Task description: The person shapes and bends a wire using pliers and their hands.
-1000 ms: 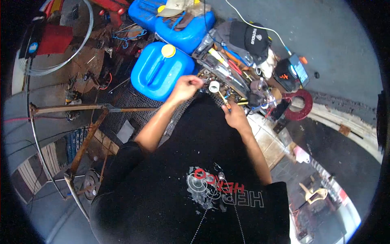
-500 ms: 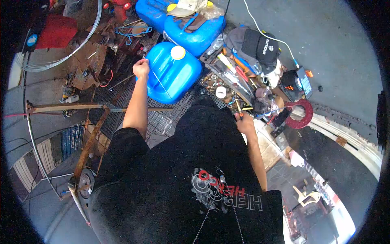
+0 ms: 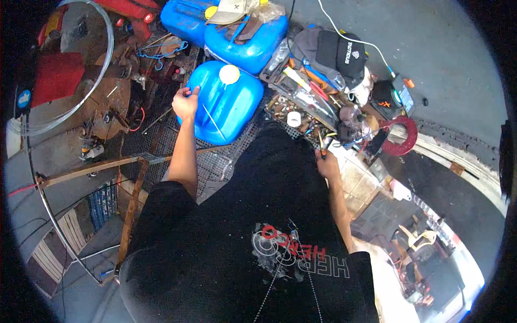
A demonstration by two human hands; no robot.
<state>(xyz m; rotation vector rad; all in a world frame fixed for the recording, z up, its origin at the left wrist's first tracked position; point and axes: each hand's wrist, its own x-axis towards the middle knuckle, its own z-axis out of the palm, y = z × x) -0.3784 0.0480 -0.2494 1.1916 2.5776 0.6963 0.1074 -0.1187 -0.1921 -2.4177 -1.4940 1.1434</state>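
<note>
Left hand (image 3: 184,103) extended forward, fingers (image 3: 195,92) bent, right hand (image 3: 327,163) curled closed, forearms (image 3: 183,153) bare

You have a single view, taken from your own head, facing forward and steeply down. Your black shirt (image 3: 215,237) is nearest the lens and fills the lower middle. Your left hand (image 3: 184,104) and right hand (image 3: 327,166) lie farther off, at arm's reach, both well inside the view. The lens is very wide: it bends the rusty frame (image 3: 94,168) at your left and leaves the corners dark.
</note>
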